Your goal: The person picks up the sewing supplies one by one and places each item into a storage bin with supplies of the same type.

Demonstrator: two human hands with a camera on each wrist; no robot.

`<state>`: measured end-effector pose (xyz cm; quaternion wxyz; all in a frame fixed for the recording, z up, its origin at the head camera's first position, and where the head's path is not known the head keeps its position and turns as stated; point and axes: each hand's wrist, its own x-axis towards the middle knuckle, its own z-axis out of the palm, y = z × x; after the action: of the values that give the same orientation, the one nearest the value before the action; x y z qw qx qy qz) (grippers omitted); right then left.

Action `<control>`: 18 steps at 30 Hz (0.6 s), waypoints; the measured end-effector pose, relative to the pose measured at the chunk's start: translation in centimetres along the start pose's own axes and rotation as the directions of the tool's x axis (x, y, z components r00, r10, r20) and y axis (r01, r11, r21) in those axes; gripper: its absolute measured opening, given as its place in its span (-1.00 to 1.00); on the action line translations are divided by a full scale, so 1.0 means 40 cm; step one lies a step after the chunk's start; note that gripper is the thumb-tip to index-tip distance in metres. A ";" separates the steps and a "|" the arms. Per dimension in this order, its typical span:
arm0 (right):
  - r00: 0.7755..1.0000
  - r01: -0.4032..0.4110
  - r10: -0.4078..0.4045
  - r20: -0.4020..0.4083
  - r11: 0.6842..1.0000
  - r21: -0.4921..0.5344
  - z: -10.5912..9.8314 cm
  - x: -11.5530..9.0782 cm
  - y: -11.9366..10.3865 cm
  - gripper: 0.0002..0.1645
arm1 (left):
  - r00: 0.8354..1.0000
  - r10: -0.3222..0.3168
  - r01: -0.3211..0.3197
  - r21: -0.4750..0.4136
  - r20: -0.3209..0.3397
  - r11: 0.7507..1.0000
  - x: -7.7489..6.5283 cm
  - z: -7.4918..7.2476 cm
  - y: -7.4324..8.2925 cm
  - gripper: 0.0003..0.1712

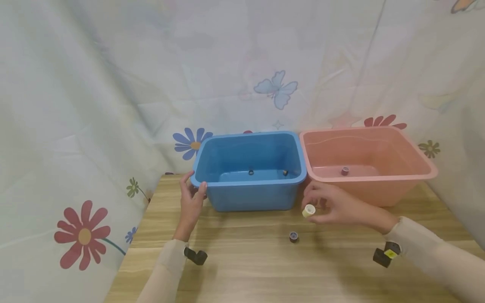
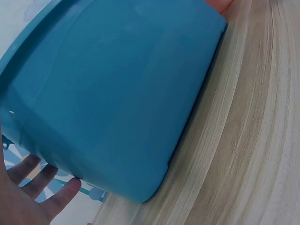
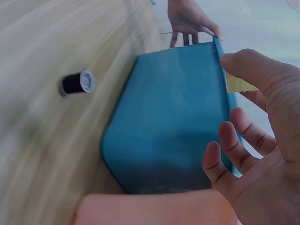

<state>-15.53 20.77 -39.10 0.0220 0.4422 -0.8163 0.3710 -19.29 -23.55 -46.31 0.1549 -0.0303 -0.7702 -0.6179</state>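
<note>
A small spool of pale yellow thread (image 1: 308,211) is pinched between thumb and index finger of my right hand (image 1: 333,204), just in front of the pink bin (image 1: 369,179). The hand's other fingers are spread, as the right wrist view shows. My left hand (image 1: 191,203) holds the left front corner of the blue bin (image 1: 250,198), thumb by the rim and fingers along the side. A dark thread spool (image 1: 293,237) stands on the table; it appears in the right wrist view as a dark spool (image 3: 78,82) with a pale end.
Inside the blue bin lie a dark spool (image 1: 251,172) and a brownish one (image 1: 285,172). Another dark spool (image 1: 345,171) is in the pink bin. Both bins stand side by side at the back of the wooden table (image 1: 242,269), before a flowered curtain (image 1: 227,75).
</note>
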 end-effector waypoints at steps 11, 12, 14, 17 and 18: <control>0.992 -0.120 0.122 0.019 0.991 -0.066 -0.133 0.050 -0.010 -0.69 | 0.998 0.059 -0.058 0.044 -0.028 0.997 -0.004 0.003 -0.006 -0.31; 0.992 -0.125 0.126 0.012 0.990 -0.072 -0.148 0.058 -0.009 -0.69 | 0.998 0.061 -0.060 0.042 -0.029 0.997 -0.004 0.003 -0.005 -0.31; 0.987 -0.160 0.160 -0.010 0.980 -0.115 -0.179 0.070 -0.011 -0.71 | 0.998 0.062 -0.061 0.040 -0.030 0.997 -0.003 0.002 -0.006 -0.31; 0.958 -0.285 0.281 -0.051 0.934 -0.217 -0.229 0.082 -0.018 -0.77 | 0.998 0.054 -0.053 0.042 -0.024 0.998 -0.002 0.002 -0.008 -0.31; 0.940 -0.339 0.336 -0.057 0.907 -0.252 -0.246 0.084 -0.020 -0.72 | 0.999 0.048 -0.047 0.043 -0.020 0.998 -0.001 0.002 -0.009 -0.30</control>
<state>-19.85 24.29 -30.29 0.0200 0.2855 -0.9214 0.2628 -19.34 -23.55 -46.70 0.1784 -0.0386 -0.7805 -0.5979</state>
